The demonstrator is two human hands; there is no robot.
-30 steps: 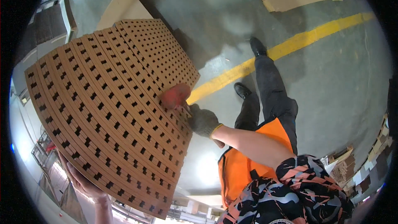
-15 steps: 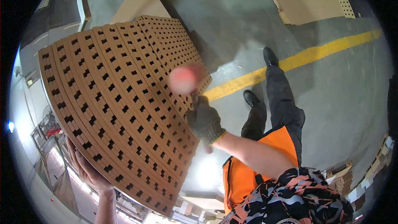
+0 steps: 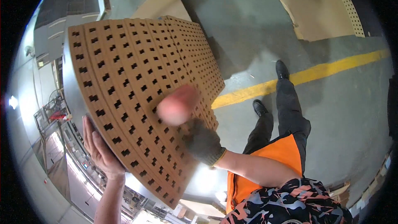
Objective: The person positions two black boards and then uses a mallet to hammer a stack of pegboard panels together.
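A tall stack of brown boards (image 3: 124,64), pierced by rows of small stepped and square holes, fills the left and middle. My left hand (image 3: 102,152), bare, lies along the stack's left edge with its fingers stretched out and the palm against the side. In a dark knitted glove, my right hand (image 3: 204,144) is closed round the handle of a mallet. Over the middle of the boards is the red mallet head (image 3: 177,105), blurred by motion; whether it touches them I cannot tell. The glove hides most of the handle.
A yellow line (image 3: 331,74) crosses the grey floor (image 3: 244,20) beyond my feet. Brown sheets (image 3: 311,8) lie at the far right. Another plain board (image 3: 161,4) is behind the stack. A metal frame with a red part (image 3: 58,115) stands at the left.
The mallet head has come down and slightly left in the picture, nearer my left hand's side of the boards. The whole scene has shifted right and down. My left hand stays at the edge.
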